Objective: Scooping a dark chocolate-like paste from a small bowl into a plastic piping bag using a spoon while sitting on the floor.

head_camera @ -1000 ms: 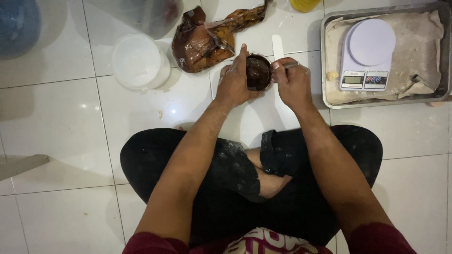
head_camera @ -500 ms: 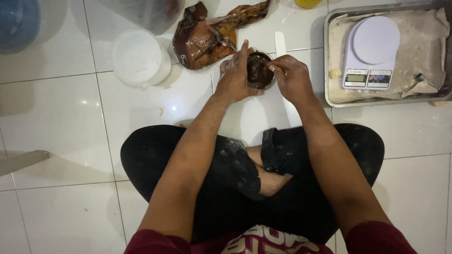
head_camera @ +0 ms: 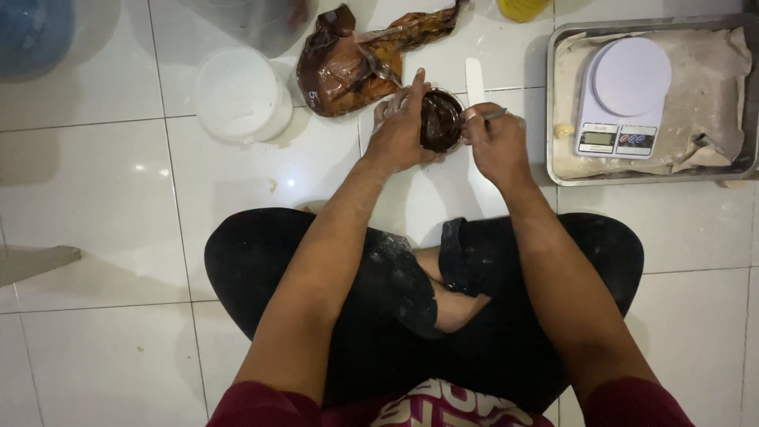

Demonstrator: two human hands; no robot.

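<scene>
Currently left hand (head_camera: pixel 399 134) cups the small cup of dark paste (head_camera: pixel 440 120) on the floor, just right of the brown bag (head_camera: pixel 348 67). Right hand (head_camera: pixel 494 142) pinches a thin utensil (head_camera: pixel 496 115) at its rim. Risk: loose one-hand hold, cup tips, paste spills on tile.

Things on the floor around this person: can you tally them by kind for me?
Small cup of dark paste, held by the left hand: 1
Thin metal utensil, in the right hand: 1
Brown plastic bags: 1
White tubs: 1
Metal trays: 1
Kitchen scales: 1
White flat spatulas: 1
Total: 7
</scene>
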